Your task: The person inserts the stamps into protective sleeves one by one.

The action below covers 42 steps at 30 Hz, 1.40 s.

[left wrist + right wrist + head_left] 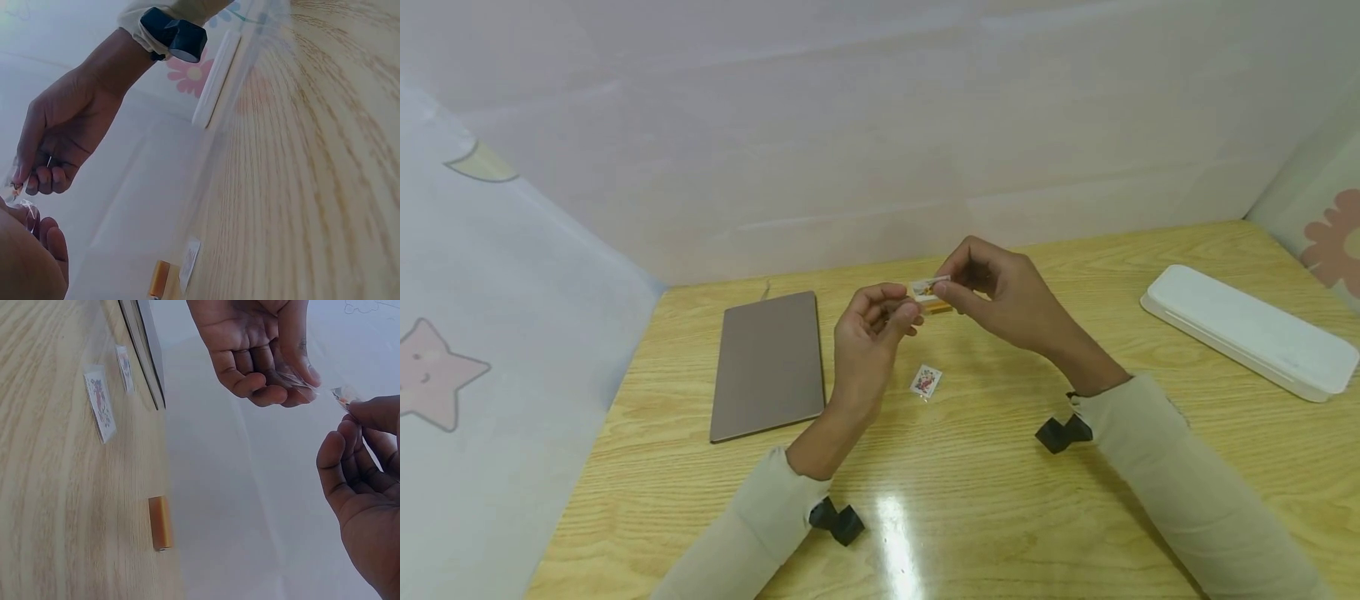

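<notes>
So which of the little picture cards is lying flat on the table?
The sleeved card near the left hand; the other card is pinched up by the right hand.

You hold a small printed card (931, 286) in a clear sleeve just above the middle of the head view, raised off the table. Your right hand (1000, 296) pinches its right end between thumb and forefinger; your left hand (872, 329) pinches the clear film at its left end. It lies roughly level, its white face with a red and orange print turned up. In the right wrist view only its corner shows, at the right edge.
</notes>
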### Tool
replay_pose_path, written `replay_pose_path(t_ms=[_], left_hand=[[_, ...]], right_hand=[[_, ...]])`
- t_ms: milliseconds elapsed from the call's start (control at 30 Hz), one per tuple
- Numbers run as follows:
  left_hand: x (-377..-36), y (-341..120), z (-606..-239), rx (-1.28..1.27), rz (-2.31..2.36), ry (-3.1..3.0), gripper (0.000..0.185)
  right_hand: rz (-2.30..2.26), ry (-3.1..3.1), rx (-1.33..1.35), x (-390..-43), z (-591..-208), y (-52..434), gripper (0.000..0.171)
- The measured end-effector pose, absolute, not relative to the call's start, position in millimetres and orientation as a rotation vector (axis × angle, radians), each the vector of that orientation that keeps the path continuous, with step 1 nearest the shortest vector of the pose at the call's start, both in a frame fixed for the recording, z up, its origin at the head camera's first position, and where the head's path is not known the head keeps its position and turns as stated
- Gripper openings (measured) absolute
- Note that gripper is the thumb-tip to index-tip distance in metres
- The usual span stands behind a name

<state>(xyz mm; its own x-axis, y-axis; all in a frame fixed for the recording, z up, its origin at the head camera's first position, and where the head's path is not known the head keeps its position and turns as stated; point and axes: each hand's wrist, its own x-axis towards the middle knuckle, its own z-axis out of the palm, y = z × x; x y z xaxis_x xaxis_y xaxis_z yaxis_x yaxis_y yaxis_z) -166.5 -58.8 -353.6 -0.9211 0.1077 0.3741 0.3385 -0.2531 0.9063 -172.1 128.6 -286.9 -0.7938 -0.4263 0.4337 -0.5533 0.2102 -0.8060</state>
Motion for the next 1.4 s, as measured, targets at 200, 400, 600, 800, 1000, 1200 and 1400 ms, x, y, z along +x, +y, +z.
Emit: replay_pose_path(t_ms=[200, 400, 600, 800, 1000, 1200, 1400], left_hand=[[-166.7, -58.7, -352.9, -0.544, -2.301, -1.758, 0.028], [-166.9, -57.0, -351.1, -0.511, -2.269, -1.704, 0.026], [-167.2, -56.4, -350.2, -0.520, -2.224, -1.674, 0.022], [-167.6, -56.3, -350.5, -0.537, -2.186, -1.649, 0.020], [-167.2, -55.7, -349.5, -0.560, -2.153, -1.627, 0.018], [-167.3, -54.9, -349.2, -0.562, -2.145, -1.620, 0.018], [-167.6, -54.7, -349.6, -0.564, -2.144, -1.620, 0.018]], right_hand=[[1.660, -2.354, 0.948, -171.7, -288.3, 127.7, 0.009], [1.729, -2.367, 0.943, -172.3, -289.7, 127.4, 0.010], [1.776, -2.413, 0.905, -172.2, -291.1, 126.4, 0.012], [1.804, -2.403, 0.884, -171.0, -290.2, 124.4, 0.013], [1.798, -2.427, 0.863, -169.6, -288.1, 123.5, 0.013], [1.809, -2.414, 0.887, -168.4, -287.5, 123.7, 0.012], [1.812, -2.408, 0.893, -167.7, -287.4, 124.1, 0.013]])
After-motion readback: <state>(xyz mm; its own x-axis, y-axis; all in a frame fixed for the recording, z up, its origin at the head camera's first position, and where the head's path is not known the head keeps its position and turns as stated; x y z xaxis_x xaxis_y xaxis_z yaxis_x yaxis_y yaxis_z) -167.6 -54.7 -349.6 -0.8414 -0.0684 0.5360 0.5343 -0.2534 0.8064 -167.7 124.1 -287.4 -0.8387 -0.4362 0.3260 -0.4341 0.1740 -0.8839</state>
